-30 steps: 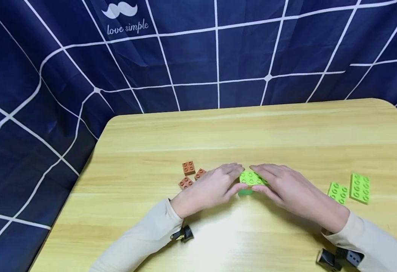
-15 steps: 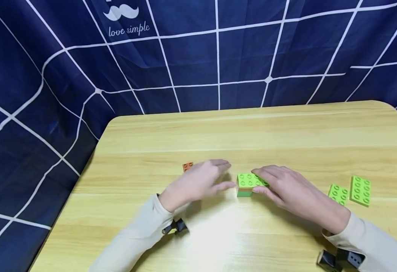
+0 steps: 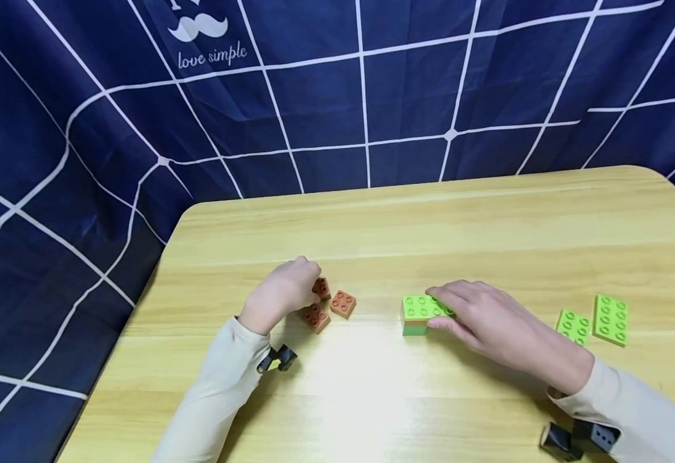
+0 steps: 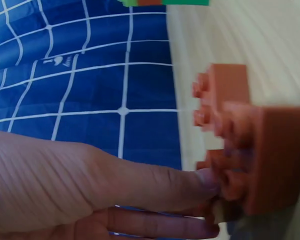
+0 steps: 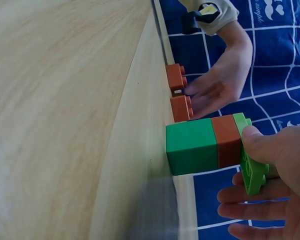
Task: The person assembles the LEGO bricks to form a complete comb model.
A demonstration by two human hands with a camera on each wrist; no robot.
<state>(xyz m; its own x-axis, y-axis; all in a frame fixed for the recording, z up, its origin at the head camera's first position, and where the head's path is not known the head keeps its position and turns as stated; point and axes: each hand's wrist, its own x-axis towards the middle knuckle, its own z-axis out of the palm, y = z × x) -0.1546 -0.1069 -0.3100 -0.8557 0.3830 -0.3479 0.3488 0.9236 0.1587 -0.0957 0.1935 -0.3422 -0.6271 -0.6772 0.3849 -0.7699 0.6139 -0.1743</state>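
On the left of the table, my left hand (image 3: pixel 282 292) has its thumb and fingers at the rearmost orange toy brick (image 3: pixel 323 289), pinching it. Two more orange bricks sit close by, one nearer me (image 3: pixel 317 319) and one to the right (image 3: pixel 343 303). My right hand (image 3: pixel 496 325) holds the light green eight-stud plate (image 3: pixel 420 307) on top of a small stack, thumb on its near edge and fingers at the far one. Beneath that plate are an orange brick layer (image 5: pixel 226 141) and a darker green block (image 5: pixel 190 147); the plate's right end is hidden by the hand.
Two light green plates lie at the right, one partly behind my right forearm (image 3: pixel 575 328) and one farther out (image 3: pixel 611 319). The wooden table (image 3: pixel 407 238) ends at a dark blue curtain (image 3: pixel 326 96) with white lines, behind and at left.
My left hand has let go of the stack and moved left to the orange bricks, its fingers curling at the rear one. The right hand stays on the stack.
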